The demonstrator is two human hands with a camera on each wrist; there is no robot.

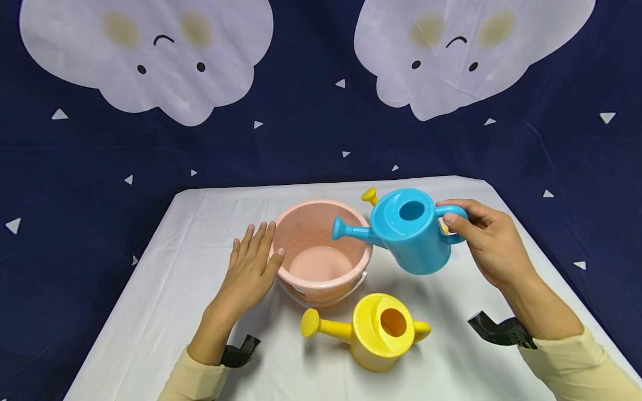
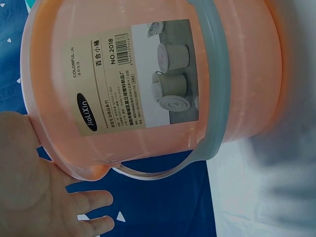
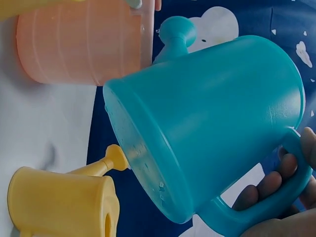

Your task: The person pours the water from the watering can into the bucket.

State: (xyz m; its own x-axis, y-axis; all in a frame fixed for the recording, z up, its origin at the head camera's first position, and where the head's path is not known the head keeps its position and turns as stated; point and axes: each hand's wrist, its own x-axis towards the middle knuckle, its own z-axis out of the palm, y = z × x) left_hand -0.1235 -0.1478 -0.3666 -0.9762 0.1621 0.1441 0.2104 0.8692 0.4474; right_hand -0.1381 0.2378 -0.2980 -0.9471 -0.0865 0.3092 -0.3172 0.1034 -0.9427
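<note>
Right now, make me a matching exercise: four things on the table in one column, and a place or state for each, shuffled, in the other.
Things:
1. blue watering can
2. yellow watering can
3. pink bucket
4. left hand

States:
A. standing on the table, nearest the person
B. resting flat against the bucket's side
C. lifted and tilted, spout over the bucket
D. sitting behind the yellow can, open top up

Pairs: 1-C, 2-A, 3-D, 4-B

Blue watering can (image 1: 411, 231) aloft, tilted, spout over the upright pink bucket (image 1: 321, 250) on white table.
</note>
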